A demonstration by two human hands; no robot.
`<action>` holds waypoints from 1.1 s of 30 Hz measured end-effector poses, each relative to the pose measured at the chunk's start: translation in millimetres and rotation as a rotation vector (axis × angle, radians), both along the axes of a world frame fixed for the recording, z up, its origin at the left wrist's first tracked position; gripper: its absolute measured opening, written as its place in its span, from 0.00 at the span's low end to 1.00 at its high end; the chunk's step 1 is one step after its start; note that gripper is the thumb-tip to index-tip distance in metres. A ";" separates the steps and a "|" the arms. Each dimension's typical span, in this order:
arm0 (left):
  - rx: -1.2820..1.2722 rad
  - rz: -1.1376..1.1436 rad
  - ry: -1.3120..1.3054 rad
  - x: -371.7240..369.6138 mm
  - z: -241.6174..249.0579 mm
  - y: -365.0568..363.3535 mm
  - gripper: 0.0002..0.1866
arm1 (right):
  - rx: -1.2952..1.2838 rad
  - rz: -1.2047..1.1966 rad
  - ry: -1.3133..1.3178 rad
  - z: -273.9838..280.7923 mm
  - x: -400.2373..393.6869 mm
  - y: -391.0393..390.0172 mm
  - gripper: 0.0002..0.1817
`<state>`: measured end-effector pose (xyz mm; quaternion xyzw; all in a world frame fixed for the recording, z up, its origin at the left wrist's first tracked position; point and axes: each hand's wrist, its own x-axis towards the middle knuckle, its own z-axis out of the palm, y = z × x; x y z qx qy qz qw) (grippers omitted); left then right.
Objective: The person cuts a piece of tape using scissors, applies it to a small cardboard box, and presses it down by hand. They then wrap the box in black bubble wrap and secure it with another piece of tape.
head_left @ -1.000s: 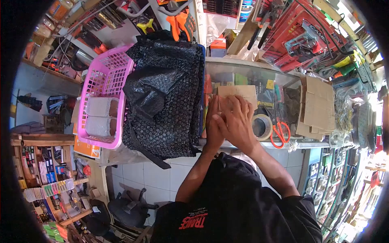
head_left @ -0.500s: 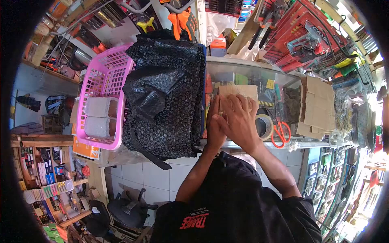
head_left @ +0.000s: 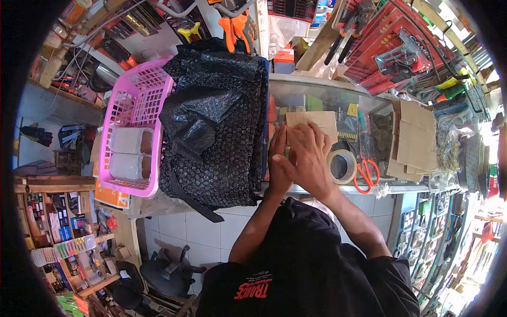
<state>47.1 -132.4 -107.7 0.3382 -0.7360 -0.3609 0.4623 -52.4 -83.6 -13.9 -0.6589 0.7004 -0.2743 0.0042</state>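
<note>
A small piece of brown cardboard (head_left: 326, 122) lies on the glass counter, its near part hidden under my fingers. My right hand (head_left: 310, 158) rests on top of it, fingers stretched forward and slightly bent, thumb reaching across to the left hand. Along the cardboard's left edge lies my left hand (head_left: 278, 166), its fingers straight and close together, touching the right hand. Just right of my right hand is a roll of tape (head_left: 348, 168). Beyond the roll lie orange-handled scissors (head_left: 367, 177).
A black bubble-wrap bundle (head_left: 222, 137) sits left of my hands, beside a pink basket (head_left: 107, 150) with wrapped packages (head_left: 129, 141). Folded cardboard (head_left: 414, 134) stands on the counter's right. Tools in packs (head_left: 391, 53) hang at the back. Behind me is a black chair (head_left: 166, 274).
My right hand has slid slightly left and its fingers have drawn back a little. More of the cardboard and the tape roll shows. My left hand has shifted slightly.
</note>
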 end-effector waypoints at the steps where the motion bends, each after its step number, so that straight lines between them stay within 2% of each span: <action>1: 0.009 0.007 -0.006 -0.5 1.9 1.5 0.32 | 0.001 0.001 0.009 0.1 0.0 -0.7 0.41; 17: -0.052 0.069 -0.065 -1.9 13.6 1.5 0.32 | 0.002 -0.041 0.011 -3.6 8.1 6.8 0.46; 23: 0.078 0.042 -0.081 -4.3 -4.0 4.0 0.33 | -0.030 -0.079 0.109 1.7 5.6 5.2 0.43; 26: 0.055 0.056 -0.095 -3.9 -11.0 5.0 0.33 | -0.054 -0.073 0.133 1.3 2.8 -1.5 0.41; 33: 0.094 0.046 -0.084 -5.7 -11.5 4.9 0.34 | -0.035 -0.071 0.048 -0.4 6.0 8.7 0.39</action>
